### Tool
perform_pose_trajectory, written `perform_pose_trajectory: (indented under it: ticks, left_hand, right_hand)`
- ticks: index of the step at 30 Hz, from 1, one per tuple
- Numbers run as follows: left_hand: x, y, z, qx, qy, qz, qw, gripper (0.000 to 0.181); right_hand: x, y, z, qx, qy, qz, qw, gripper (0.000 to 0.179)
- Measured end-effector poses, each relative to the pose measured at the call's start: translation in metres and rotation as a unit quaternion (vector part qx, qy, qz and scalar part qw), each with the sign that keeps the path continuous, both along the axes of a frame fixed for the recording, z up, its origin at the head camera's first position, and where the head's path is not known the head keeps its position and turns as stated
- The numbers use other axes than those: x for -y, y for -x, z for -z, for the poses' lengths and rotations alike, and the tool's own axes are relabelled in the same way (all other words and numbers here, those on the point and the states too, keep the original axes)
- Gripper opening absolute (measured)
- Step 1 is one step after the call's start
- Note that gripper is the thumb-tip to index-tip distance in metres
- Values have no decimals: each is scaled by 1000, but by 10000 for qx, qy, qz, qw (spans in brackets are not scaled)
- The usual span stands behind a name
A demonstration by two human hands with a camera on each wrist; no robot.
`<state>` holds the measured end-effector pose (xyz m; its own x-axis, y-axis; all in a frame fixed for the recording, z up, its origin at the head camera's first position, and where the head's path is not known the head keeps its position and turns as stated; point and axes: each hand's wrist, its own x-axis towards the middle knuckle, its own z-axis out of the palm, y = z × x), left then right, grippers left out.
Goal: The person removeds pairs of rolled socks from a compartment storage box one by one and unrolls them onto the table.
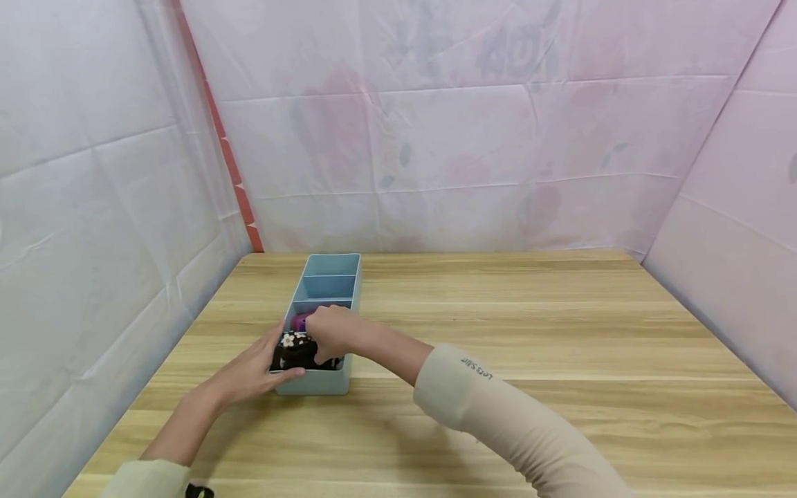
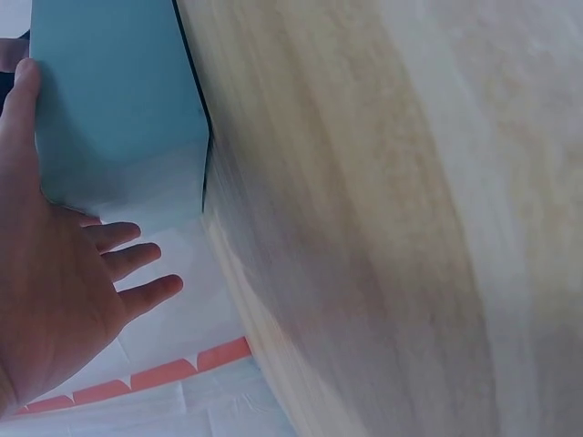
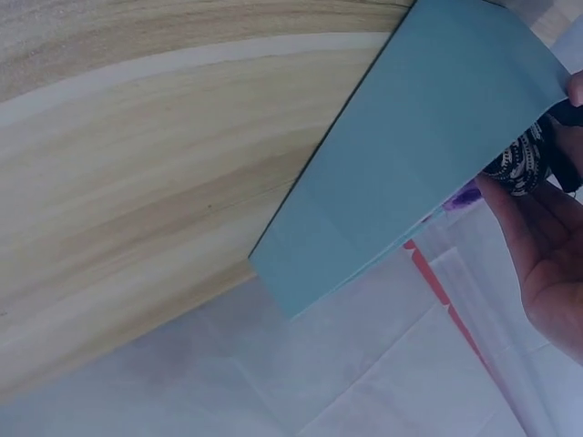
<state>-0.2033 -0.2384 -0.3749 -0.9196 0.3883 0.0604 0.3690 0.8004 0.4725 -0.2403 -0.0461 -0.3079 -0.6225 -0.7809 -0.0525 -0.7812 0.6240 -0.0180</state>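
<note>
Pale-blue box (image 1: 314, 384); black item (image 1: 295, 355) patterned with white flowers; purple item (image 1: 299, 321); yellowish wood-grain tabletop (image 1: 535, 325).

Wood tbl (image 1: 510, 311), pinkish-wht sheet walls (image 1: 461, 138)

You've got one bit of small text: dark lettering (image 1: 476, 369) on your right sleeve (image 1: 517, 422), just behind the cuff, above the near half of the bench (image 1: 529, 318). Upside down from your head view. First word looks like "Lets"; second starts with what seems an "S", rest too small to be sure of. Also large faint grey characters (image 1: 510, 52) high on the cloth backdrop (image 1: 448, 138), up behind the bench's far edge, around its middle. Too washed out for you to read.
</note>
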Motion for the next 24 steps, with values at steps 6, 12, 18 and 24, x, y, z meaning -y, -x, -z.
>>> perform_pose_trajectory:
  ticks: [6, 12, 18, 24]
  left_hand:
    - [-2, 0, 0, 34, -127, -50, 9999, 101]
    - [-4, 1, 1, 123, -432, 19, 9990, 101]
    - [-3, 2, -2, 52, -398, 102, 9991, 99]
    - [-1, 5, -1, 45, -442, 195, 9988, 96]
  right_hand:
    - [-1, -2, -8, 18, -70, 110, 9999, 17]
    - [-4, 0, -15, -62, -140, 18, 9999, 19]
    - [-14, 4, -28, 134, -12, 61, 9999, 18]
    - [-28, 8, -41, 346, 300, -225, 9987, 10]
